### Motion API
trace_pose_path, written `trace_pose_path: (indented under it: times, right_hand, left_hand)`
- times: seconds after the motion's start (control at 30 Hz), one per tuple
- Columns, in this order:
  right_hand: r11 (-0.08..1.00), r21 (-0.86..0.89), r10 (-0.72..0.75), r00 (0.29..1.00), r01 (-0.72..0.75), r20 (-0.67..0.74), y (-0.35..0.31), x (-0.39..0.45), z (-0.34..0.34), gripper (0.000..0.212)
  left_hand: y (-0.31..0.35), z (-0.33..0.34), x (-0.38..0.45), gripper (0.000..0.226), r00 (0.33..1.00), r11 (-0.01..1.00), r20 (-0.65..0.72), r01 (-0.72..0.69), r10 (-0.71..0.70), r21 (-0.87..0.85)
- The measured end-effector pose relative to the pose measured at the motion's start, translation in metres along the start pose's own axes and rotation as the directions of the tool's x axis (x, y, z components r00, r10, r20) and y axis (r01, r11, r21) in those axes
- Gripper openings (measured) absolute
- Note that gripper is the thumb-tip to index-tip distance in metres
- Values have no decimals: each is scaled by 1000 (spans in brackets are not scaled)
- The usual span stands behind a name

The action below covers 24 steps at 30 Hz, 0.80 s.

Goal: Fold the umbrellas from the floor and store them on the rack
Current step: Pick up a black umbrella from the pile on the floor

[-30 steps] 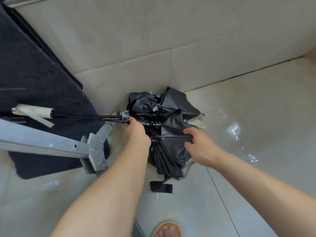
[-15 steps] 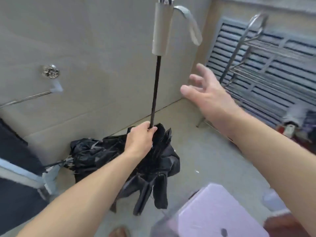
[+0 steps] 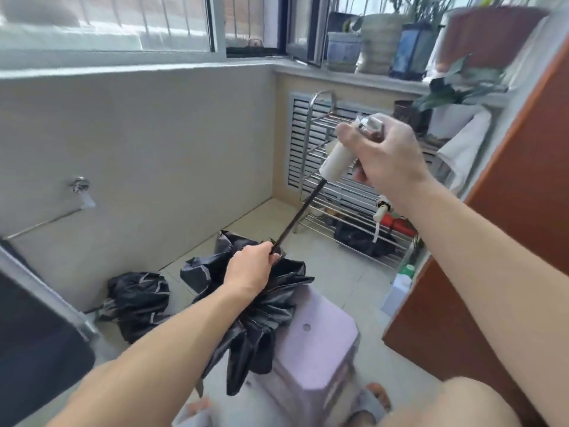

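Left hand (image 3: 249, 266) grips the black umbrella (image 3: 261, 309) where shaft meets the bunched canopy, fingers curled round it. Right hand (image 3: 388, 158) wraps the white handle (image 3: 334, 160) at the far end, thumb on top. Shaft runs tilted between the hands, canopy hanging over the lilac stool (image 3: 317, 359). Second umbrella (image 3: 138, 297) on the floor left, by the wall. Wire rack (image 3: 345, 192) far right.
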State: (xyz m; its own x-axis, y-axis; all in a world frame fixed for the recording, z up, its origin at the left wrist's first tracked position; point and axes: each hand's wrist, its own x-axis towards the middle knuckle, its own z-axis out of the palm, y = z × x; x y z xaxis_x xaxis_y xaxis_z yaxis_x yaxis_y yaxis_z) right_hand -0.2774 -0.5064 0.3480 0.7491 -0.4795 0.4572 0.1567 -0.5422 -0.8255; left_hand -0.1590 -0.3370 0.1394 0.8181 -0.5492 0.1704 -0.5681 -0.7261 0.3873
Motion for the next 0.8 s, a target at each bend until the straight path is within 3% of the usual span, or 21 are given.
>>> trace_pose_path:
  times: [0.13,0.23,0.4,0.47,0.53,0.6,0.67,0.73,0.8]
  right_hand:
    - [976,-27,-219,971,218,-99,-46,14,-18,38]
    - [928,-126,-363,929,352,-76,-83,30,-27,33]
    - [897,-279,-344,938,343,47,-79,25,-11,24]
    - [884,-315,-345,937,345,56,-61,16,-8,24]
    - [881,-323,-352,935,346,42,-49,12,-12,29]
    - [860,-351,-377,925,371,53,-43,10,-17,39]
    - [865,-339,-383,923,371,34,-36,10,-21,44]
    - [885,-295,-376,927,360,4,-30,11,-21,43]
    - [885,-296,-371,928,358,14,-24,12,-17,43]
  left_hand:
    - [22,-37,-7,24,995,988,14,-92,95,-126]
    - [46,-62,-12,20,992,959,-3,-122,126,-256]
    - [60,-25,-23,20,990,910,101,-49,99,-411]
    - [56,-1,-34,19,980,923,144,-76,139,-377]
    - [42,18,-46,40,986,975,32,-154,161,-159]
    - [20,32,-64,69,1000,996,-14,-14,13,-84]
    - [0,46,-80,91,981,982,168,121,-97,-141]
    - [-12,63,-87,97,946,956,318,141,-54,-256]
    - [-11,71,-76,88,969,934,248,93,-4,-346]
